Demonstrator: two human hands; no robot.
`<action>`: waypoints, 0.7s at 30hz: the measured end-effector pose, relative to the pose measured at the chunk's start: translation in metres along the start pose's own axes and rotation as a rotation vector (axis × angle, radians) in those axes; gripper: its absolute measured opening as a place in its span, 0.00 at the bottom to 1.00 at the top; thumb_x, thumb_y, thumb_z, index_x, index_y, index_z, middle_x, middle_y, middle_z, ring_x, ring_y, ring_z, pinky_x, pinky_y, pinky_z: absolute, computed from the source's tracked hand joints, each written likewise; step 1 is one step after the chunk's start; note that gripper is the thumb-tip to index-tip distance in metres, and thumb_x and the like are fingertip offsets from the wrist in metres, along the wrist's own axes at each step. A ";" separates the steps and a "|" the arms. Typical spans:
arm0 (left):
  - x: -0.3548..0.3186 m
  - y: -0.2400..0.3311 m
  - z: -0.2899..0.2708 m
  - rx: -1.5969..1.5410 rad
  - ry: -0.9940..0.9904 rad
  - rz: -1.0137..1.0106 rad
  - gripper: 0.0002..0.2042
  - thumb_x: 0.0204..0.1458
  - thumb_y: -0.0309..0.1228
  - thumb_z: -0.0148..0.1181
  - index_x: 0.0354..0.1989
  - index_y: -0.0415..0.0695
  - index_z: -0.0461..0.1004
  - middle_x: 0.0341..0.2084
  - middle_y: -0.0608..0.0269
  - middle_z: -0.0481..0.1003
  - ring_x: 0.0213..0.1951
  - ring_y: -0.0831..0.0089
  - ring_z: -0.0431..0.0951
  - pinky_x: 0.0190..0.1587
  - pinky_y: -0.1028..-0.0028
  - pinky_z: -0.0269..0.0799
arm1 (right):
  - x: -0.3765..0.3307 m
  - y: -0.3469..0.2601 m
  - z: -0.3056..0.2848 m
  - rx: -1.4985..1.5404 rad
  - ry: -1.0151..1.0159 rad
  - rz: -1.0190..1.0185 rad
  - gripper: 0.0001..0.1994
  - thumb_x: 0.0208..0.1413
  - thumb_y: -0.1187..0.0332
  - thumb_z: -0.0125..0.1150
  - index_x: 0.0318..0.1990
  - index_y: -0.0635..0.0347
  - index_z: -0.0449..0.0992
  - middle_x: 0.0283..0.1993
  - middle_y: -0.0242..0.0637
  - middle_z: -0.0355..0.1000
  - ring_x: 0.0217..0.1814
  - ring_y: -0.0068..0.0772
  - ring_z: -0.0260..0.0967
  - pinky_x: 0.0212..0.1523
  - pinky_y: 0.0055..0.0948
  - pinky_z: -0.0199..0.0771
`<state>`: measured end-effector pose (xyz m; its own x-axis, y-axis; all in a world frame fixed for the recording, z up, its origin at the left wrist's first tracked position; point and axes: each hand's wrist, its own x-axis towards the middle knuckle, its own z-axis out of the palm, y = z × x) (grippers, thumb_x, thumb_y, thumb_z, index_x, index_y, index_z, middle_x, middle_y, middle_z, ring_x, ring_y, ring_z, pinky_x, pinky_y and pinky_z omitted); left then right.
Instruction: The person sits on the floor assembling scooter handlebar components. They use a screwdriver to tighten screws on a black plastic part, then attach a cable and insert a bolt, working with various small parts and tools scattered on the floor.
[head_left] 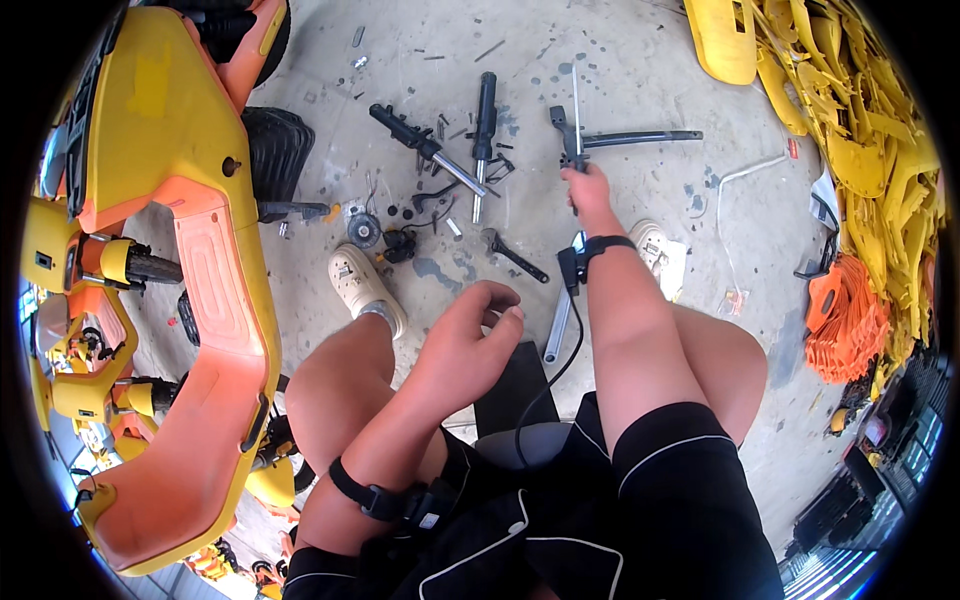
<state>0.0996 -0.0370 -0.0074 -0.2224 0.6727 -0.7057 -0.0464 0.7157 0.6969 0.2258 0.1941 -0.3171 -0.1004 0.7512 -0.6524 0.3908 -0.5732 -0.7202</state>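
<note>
My right hand (pixel 588 192) is wrapped round the dark handle of a screwdriver (pixel 575 100), whose long, thin silver shaft points away from me. Just beyond that hand a hammer (pixel 640 138) lies on the floor, its dark handle stretching right. Above my lap hangs my left hand (pixel 468 345), fingers loosely curled with a gap to the thumb and nothing visible in it. An adjustable wrench (pixel 515 256) lies ahead of it. Two black fork legs with silver tubes, one upright in view (pixel 485 120) and one slanted (pixel 405 130), rest farther off.
A yellow and orange scooter body (pixel 190 250) stands close on my left. Small bolts, a round metal disc (pixel 364 230) and a silver tube (pixel 558 325) lie on the concrete. At right are piled yellow plastic panels (pixel 850 120) and an orange bundle (pixel 848 325).
</note>
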 end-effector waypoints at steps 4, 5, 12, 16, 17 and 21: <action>-0.002 -0.004 0.001 -0.006 -0.012 0.022 0.13 0.63 0.33 0.55 0.50 0.37 0.72 0.42 0.60 0.77 0.47 0.75 0.75 0.50 0.73 0.71 | -0.015 0.027 0.001 0.007 0.040 0.013 0.10 0.52 0.66 0.63 0.38 0.63 0.73 0.27 0.36 0.71 0.19 0.24 0.64 0.19 0.26 0.66; -0.002 -0.006 0.001 -0.008 -0.001 0.044 0.14 0.62 0.34 0.55 0.50 0.37 0.72 0.41 0.58 0.77 0.45 0.72 0.76 0.48 0.72 0.72 | -0.017 0.034 0.000 0.084 0.071 0.038 0.10 0.53 0.66 0.63 0.37 0.64 0.73 0.27 0.36 0.71 0.19 0.24 0.64 0.19 0.26 0.66; -0.019 0.020 -0.010 0.011 0.091 0.124 0.15 0.59 0.34 0.56 0.48 0.36 0.72 0.38 0.54 0.77 0.39 0.64 0.78 0.42 0.67 0.73 | -0.037 0.070 -0.004 0.292 0.150 0.216 0.11 0.56 0.66 0.63 0.34 0.66 0.71 0.24 0.38 0.70 0.16 0.28 0.63 0.16 0.30 0.62; -0.021 0.060 -0.016 0.311 0.215 0.520 0.11 0.58 0.29 0.58 0.47 0.39 0.72 0.38 0.59 0.76 0.40 0.68 0.77 0.42 0.70 0.72 | -0.053 0.075 -0.002 0.334 0.185 0.239 0.11 0.57 0.67 0.63 0.35 0.68 0.72 0.26 0.42 0.73 0.14 0.30 0.62 0.15 0.31 0.59; -0.013 0.064 -0.017 0.341 0.231 0.601 0.11 0.58 0.28 0.58 0.46 0.39 0.72 0.38 0.58 0.76 0.40 0.66 0.77 0.42 0.69 0.72 | -0.060 0.073 -0.002 0.301 0.216 0.265 0.11 0.57 0.67 0.64 0.35 0.68 0.72 0.27 0.43 0.73 0.15 0.30 0.63 0.15 0.31 0.60; 0.027 0.057 -0.032 0.508 0.254 0.657 0.12 0.56 0.31 0.59 0.46 0.39 0.71 0.40 0.51 0.76 0.42 0.55 0.77 0.44 0.62 0.73 | -0.059 0.099 0.005 0.372 0.273 0.341 0.11 0.58 0.68 0.63 0.36 0.70 0.73 0.30 0.46 0.76 0.15 0.30 0.64 0.15 0.31 0.62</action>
<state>0.0594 0.0163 0.0172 -0.2653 0.9602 -0.0878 0.5952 0.2347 0.7686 0.2660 0.0915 -0.3507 0.2341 0.5329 -0.8131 0.0061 -0.8372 -0.5469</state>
